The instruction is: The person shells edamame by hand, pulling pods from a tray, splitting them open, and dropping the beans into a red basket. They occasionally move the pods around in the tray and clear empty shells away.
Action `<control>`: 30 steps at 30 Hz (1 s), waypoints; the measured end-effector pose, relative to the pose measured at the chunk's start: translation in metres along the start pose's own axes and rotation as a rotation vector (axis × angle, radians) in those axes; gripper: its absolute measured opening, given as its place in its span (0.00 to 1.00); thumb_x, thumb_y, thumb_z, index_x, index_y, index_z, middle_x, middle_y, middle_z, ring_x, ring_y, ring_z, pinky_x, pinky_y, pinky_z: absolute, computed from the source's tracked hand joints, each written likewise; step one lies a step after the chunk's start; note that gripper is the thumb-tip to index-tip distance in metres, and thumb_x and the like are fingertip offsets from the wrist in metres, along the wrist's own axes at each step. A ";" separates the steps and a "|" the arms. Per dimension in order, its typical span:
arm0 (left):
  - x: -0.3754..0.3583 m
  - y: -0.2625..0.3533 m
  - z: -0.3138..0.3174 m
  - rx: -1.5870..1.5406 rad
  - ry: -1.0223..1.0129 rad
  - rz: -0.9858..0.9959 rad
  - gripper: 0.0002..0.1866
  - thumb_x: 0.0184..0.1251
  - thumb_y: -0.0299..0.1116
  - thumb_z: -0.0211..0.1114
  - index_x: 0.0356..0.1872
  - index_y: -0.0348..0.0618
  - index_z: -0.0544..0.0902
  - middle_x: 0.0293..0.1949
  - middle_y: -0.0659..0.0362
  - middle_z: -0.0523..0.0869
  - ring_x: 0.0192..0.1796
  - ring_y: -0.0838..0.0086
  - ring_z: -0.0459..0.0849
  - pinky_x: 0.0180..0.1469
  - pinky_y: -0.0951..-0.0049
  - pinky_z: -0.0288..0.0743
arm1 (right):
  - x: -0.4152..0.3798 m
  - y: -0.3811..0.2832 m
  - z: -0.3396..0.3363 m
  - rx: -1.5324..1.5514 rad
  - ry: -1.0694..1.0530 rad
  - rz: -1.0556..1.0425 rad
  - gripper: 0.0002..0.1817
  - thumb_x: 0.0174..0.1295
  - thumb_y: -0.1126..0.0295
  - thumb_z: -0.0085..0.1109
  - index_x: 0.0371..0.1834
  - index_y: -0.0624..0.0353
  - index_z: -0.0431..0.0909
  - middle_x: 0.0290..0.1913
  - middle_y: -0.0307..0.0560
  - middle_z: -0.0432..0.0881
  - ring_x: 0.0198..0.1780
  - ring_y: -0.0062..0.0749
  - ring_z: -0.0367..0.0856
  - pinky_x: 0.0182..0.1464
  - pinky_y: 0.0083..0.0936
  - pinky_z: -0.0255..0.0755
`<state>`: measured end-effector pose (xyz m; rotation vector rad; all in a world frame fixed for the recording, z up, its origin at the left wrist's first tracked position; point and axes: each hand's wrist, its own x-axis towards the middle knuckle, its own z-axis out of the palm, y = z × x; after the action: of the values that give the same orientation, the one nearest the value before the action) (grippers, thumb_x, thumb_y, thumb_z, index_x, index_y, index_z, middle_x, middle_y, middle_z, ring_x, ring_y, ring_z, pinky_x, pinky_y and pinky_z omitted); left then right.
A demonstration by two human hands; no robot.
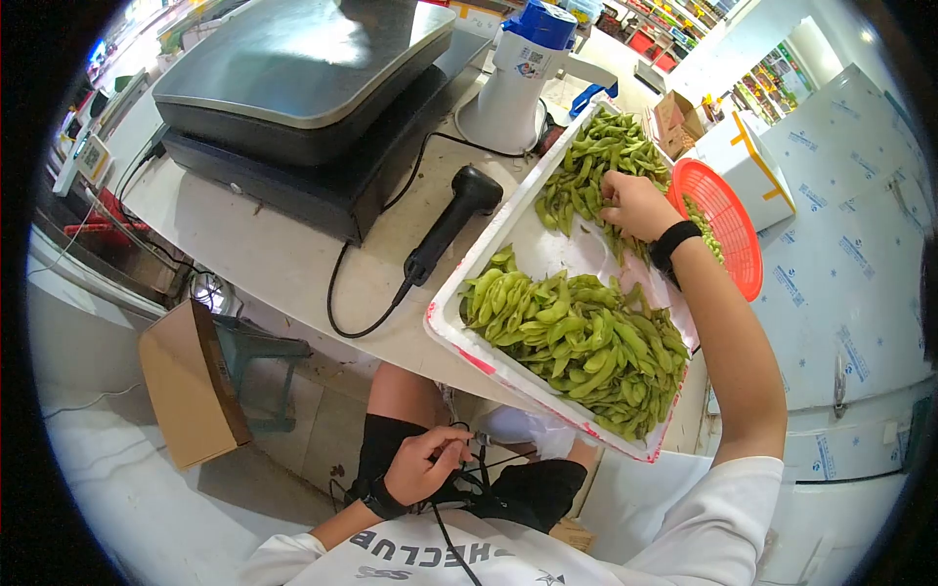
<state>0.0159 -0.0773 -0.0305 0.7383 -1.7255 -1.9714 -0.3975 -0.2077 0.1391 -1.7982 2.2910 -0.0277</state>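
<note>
A shallow white foam tray [451,337] holds two heaps of green edamame pods. The near heap of edamame pods [586,342] is the larger, and the far heap of edamame pods [591,161] lies across a bare strip of tray. My right hand [640,207] reaches over the tray, its curled fingers closed on pods at the edge of the far heap; exactly how many is hidden. Above my lap, my left hand [425,466] has its fingers bent and pressed together. Whatever is in them, if anything, cannot be made out. Black bands circle both wrists.
A red plastic basket [733,230] with shelled beans stands beyond the tray. Left of the tray are a barcode scanner [454,220] with its cable, a megaphone [518,83] and a large metal-topped scale [303,59]. A cardboard box [191,386] sits by a stool below.
</note>
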 end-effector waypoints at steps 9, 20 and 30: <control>-0.003 -0.003 0.001 0.002 0.044 0.034 0.10 0.73 0.28 0.54 0.49 0.35 0.79 0.31 0.56 0.87 0.28 0.79 0.82 0.33 0.79 0.77 | -0.002 0.010 -0.015 0.362 0.110 0.132 0.07 0.62 0.76 0.60 0.38 0.68 0.73 0.29 0.47 0.80 0.25 0.26 0.83 0.27 0.22 0.80; -0.013 0.008 0.005 -0.006 0.008 0.034 0.10 0.72 0.26 0.54 0.49 0.36 0.79 0.33 0.56 0.87 0.30 0.79 0.83 0.35 0.79 0.78 | -0.087 -0.009 -0.080 0.694 0.244 0.054 0.09 0.64 0.72 0.60 0.43 0.65 0.75 0.39 0.42 0.80 0.35 0.22 0.83 0.37 0.18 0.81; -0.017 0.042 0.064 -0.777 -0.319 0.016 0.21 0.78 0.43 0.46 0.55 0.34 0.75 0.54 0.51 0.80 0.56 0.69 0.78 0.61 0.67 0.69 | -0.303 -0.136 0.006 0.781 -0.516 -0.144 0.12 0.61 0.73 0.65 0.45 0.64 0.78 0.33 0.43 0.84 0.32 0.22 0.84 0.36 0.21 0.78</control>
<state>-0.0130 -0.0233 0.0186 0.1379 -0.9318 -2.5720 -0.1995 0.0506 0.2052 -1.3375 1.4853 -0.3776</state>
